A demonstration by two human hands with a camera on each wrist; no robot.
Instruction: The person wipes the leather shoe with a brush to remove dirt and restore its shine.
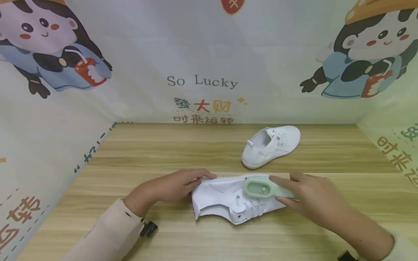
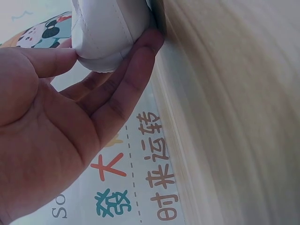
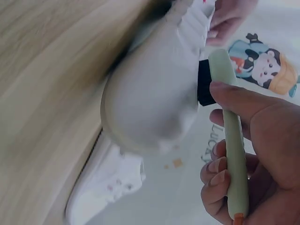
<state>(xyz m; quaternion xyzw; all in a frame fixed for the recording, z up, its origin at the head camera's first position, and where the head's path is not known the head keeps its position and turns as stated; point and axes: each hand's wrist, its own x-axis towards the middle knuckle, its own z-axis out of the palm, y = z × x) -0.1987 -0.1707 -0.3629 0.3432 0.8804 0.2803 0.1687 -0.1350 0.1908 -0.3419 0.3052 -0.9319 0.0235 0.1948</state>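
Observation:
A white lace-up shoe lies tipped on its side on the table, its opening facing me and its toe to the right. My left hand grips it at the heel, thumb on one side and fingers on the other. In my right hand is a pale green brush. The right wrist view shows its dark bristles against the shoe's upper, with my thumb pressed near the brush head and my fingers curled round the handle.
A second white shoe stands upright farther back, its toe pointing right. The wood-grain table meets a printed cloth backdrop at the rear and both sides.

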